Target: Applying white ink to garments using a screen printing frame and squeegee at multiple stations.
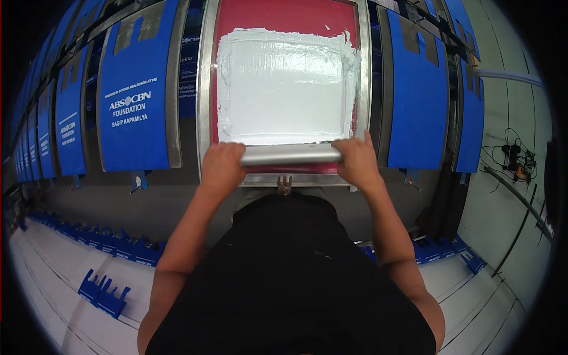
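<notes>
A silver squeegee (291, 154) lies crosswise over the near end of a screen printing frame (206, 77). Its left end is gripped by my left hand (223, 168), and my right hand (358, 161) is closed on the right end, with one finger sticking up by the frame's edge. Beyond the squeegee, a thick coat of white ink (284, 89) covers most of the red screen mesh (284, 15). The squeegee's lower edge is hidden by its handle. A metal clamp (284, 184) sits at the frame's near edge.
Blue bags with cut-out handles lie flat on boards at the left (133, 89) and right (417, 94) of the frame, in rows. More blue bags (103, 293) rest low behind me. Black cables (512, 155) and an orange item hang at the right wall.
</notes>
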A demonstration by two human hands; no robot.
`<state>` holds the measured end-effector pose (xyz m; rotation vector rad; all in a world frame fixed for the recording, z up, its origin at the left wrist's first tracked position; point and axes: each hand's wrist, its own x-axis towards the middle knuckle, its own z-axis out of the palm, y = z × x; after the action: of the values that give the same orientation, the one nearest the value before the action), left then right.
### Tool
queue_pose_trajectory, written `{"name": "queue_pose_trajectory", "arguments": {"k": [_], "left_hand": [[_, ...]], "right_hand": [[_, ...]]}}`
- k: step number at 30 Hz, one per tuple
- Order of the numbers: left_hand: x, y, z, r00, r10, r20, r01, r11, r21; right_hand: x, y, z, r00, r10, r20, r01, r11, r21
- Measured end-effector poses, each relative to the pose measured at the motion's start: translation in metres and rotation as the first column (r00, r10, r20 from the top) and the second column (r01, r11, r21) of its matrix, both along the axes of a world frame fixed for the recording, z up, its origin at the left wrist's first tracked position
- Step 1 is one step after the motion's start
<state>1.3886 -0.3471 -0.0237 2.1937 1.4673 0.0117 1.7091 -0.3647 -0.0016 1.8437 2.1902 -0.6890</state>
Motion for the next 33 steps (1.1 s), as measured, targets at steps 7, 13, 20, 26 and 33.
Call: {"name": "queue_pose_trajectory", "arguments": {"k": [7, 13, 20, 26, 33], "left_hand": [[0.004, 0.037, -0.039, 0.996, 0.038, 0.080, -0.058, 0.962, 0.268], [0.027, 0.227, 0.000, 0.992, 0.088, -0.092, -0.064, 0.970, 0.236], [-0.009, 0.032, -0.001, 0.998, -0.051, 0.047, 0.042, 0.984, 0.171], [0.017, 0.099, -0.018, 0.999, 0.044, -0.013, -0.042, 0.992, 0.118], [0.019, 0.202, 0.007, 0.996, 0.087, -0.020, -0.083, 0.985, 0.154]], "right_hand": [[0.010, 0.028, -0.040, 0.999, 0.026, -0.035, -0.012, 0.942, 0.337], [0.022, 0.229, -0.022, 0.984, 0.064, 0.164, -0.115, 0.938, 0.328], [0.008, 0.027, 0.009, 0.999, 0.020, -0.035, -0.016, 0.994, 0.109], [0.014, 0.078, -0.035, 0.999, -0.010, 0.033, 0.001, 0.959, 0.283], [0.016, 0.187, -0.007, 1.000, 0.020, 0.000, -0.020, 0.975, 0.222]]}}
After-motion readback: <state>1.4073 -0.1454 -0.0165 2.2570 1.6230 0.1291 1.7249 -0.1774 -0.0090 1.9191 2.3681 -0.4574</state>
